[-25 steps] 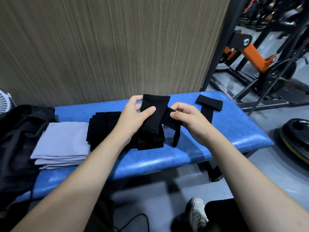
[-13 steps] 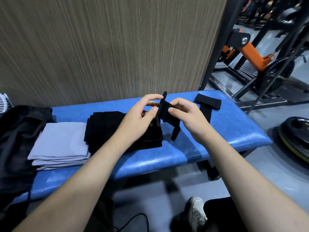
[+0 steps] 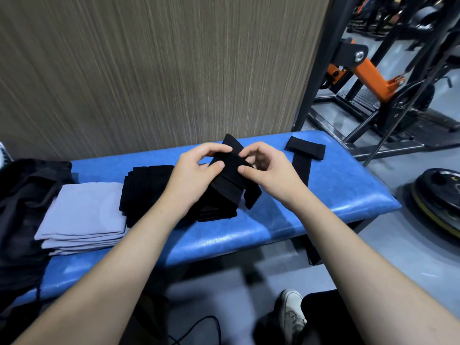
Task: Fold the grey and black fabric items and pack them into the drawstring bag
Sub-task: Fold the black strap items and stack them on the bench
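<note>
Holding a black fabric strap [image 3: 227, 175] between both hands above the blue padded tabletop [image 3: 311, 195], head view. Left hand [image 3: 196, 175] grip clamped on the strap: thumb pressed on its near face, fingers curled over the top edge. Right hand [image 3: 268, 170] grip also clamped on the same strap, thumb on the front, fingers curled behind it. Hands sit close together, nearly touching over the strap. Strap is folded into a wide band, tilted, upper corner poking up past the fingers; a loose tail hangs down on the right side toward the tabletop.

Directly under the hands a folded black fabric pile [image 3: 149, 192] lies on the tabletop, partly hidden by the left wrist. Just left of it, touching or nearly so, a folded grey fabric stack [image 3: 82, 215] in several layers, near the front edge. Further left a black drawstring bag [image 3: 22, 207] slumps over the tabletop end, a cord hanging down its front; whether its mouth is open cannot be told.

At the right far end of the tabletop a second black strap [image 3: 305, 151] lies flat, its tail running toward the near side, well apart from the hands.

Behind the tabletop a wood-grain wall panel [image 3: 149, 70]. Right background: an orange and black gym machine [image 3: 368, 70] and a weight plate [image 3: 438, 195] on the floor. Bottom: a white shoe [image 3: 291, 312], blurred.
</note>
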